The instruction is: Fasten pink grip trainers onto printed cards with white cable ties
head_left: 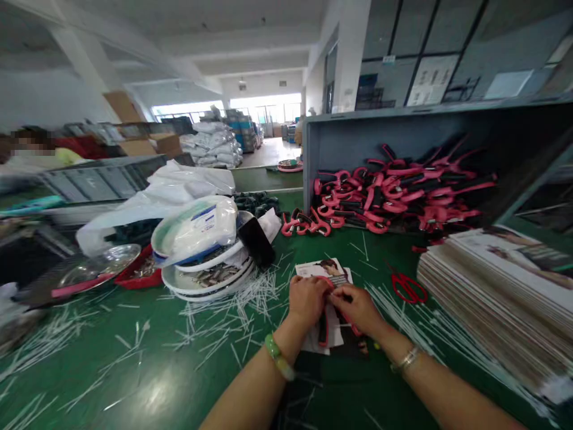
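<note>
A pink and black hand tool (323,327) lies on a printed card (308,270) on the green table, its handles pointing toward me. My left hand (308,298), with a green bangle at the wrist, is closed over the tool's upper left side. Beside it my right hand (357,304) has thumb and fingers pinched together at the tool. A thin white strip (344,325) sticks out below the right fingers, but my fingers hide what the pinch holds.
Right: red scissors (408,288), stacked printed cards (487,304) and white strips. Behind stands a grey crate (310,170) of pink and black tools (394,191). Left: stacked basins (168,278), a black phone (256,243), a red tray (150,278) and scattered strips. A person (36,155) is far left.
</note>
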`<state>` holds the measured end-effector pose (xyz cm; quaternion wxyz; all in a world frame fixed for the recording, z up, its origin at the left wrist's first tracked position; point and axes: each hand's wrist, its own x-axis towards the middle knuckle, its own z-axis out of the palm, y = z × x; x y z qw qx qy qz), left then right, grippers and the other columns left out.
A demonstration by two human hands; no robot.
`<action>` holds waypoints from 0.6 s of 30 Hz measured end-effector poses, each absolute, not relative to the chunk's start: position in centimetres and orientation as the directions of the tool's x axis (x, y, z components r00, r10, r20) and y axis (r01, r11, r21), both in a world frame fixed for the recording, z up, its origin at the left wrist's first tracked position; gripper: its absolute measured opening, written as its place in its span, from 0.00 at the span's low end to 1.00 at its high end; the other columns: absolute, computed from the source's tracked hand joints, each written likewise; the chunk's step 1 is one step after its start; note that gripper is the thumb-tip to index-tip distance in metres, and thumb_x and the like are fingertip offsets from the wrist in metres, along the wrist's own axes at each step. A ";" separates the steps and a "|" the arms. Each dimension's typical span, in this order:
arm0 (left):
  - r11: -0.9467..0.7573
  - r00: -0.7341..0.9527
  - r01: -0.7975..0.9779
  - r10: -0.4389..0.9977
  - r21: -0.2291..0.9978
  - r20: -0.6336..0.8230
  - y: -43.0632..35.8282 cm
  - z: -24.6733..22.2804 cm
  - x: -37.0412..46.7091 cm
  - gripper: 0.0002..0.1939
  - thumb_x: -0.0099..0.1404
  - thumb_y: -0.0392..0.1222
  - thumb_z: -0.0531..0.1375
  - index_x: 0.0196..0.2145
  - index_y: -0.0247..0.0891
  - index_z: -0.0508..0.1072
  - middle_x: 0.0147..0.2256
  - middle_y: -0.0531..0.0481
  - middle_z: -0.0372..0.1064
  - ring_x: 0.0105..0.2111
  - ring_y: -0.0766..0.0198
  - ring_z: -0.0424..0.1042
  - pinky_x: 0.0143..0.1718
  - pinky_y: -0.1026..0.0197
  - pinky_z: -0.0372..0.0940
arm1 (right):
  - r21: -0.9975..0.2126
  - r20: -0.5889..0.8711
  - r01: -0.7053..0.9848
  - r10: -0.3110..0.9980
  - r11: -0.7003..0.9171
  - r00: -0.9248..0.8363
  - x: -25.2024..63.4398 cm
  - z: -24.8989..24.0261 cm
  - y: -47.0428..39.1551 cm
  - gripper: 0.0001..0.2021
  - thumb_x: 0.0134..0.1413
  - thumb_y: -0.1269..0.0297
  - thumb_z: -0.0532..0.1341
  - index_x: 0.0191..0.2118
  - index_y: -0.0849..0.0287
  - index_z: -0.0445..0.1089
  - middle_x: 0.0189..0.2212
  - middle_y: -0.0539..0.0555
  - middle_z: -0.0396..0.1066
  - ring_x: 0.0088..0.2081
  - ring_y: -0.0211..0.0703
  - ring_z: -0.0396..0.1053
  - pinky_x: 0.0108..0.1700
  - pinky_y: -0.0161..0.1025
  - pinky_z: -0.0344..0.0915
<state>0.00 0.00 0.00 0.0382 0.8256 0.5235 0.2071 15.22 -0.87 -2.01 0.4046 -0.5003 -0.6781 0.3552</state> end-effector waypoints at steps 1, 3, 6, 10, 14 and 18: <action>-0.444 0.363 0.850 0.883 0.284 0.297 0.0 0.0 0.0 0.07 0.63 0.43 0.56 0.37 0.48 0.74 0.34 0.53 0.75 0.35 0.58 0.71 0.38 0.54 0.54 | -0.887 0.190 0.393 0.967 0.243 -0.171 15.2 -2.0 -0.9 0.14 0.48 0.54 0.60 0.25 0.60 0.71 0.24 0.52 0.69 0.29 0.42 0.66 0.33 0.38 0.61; -0.446 0.366 0.846 0.884 0.292 0.291 -0.1 -0.1 -0.1 0.08 0.63 0.43 0.55 0.37 0.48 0.74 0.34 0.52 0.75 0.36 0.58 0.71 0.38 0.54 0.55 | -0.889 0.173 0.398 0.970 0.227 -0.168 15.1 -1.9 -0.9 0.14 0.47 0.53 0.60 0.25 0.60 0.71 0.24 0.52 0.70 0.29 0.42 0.66 0.33 0.38 0.61; -0.478 0.396 0.825 0.869 0.301 0.296 0.0 -0.3 -0.2 0.09 0.62 0.41 0.55 0.38 0.46 0.74 0.36 0.51 0.75 0.37 0.58 0.71 0.39 0.55 0.56 | -0.895 0.121 0.409 0.980 0.177 -0.160 15.0 -1.7 -0.8 0.14 0.46 0.52 0.60 0.25 0.60 0.70 0.24 0.52 0.70 0.29 0.42 0.66 0.33 0.38 0.61; -0.540 0.440 0.760 0.838 0.363 0.323 0.3 -0.9 -0.9 0.12 0.61 0.35 0.55 0.39 0.45 0.75 0.39 0.52 0.75 0.39 0.58 0.71 0.41 0.56 0.59 | -0.900 0.061 0.416 0.984 0.126 -0.167 15.0 -1.7 -0.3 0.12 0.44 0.54 0.60 0.25 0.60 0.70 0.23 0.51 0.70 0.27 0.41 0.65 0.31 0.37 0.60; -0.588 0.469 0.639 0.809 0.496 0.354 0.2 -1.0 -1.9 0.13 0.62 0.36 0.54 0.44 0.42 0.72 0.40 0.51 0.74 0.38 0.62 0.71 0.41 0.60 0.62 | -0.903 0.033 0.416 0.983 0.106 -0.180 14.9 -1.8 0.3 0.11 0.43 0.57 0.60 0.22 0.60 0.68 0.20 0.50 0.68 0.23 0.38 0.63 0.27 0.35 0.58; -0.618 0.486 0.593 0.785 0.516 0.384 0.0 -0.8 -2.3 0.11 0.63 0.45 0.56 0.41 0.43 0.74 0.38 0.51 0.74 0.37 0.63 0.71 0.40 0.61 0.62 | -0.896 0.041 0.429 0.983 0.115 -0.178 14.8 -2.0 0.6 0.08 0.39 0.61 0.61 0.21 0.60 0.68 0.17 0.47 0.64 0.21 0.37 0.60 0.24 0.34 0.55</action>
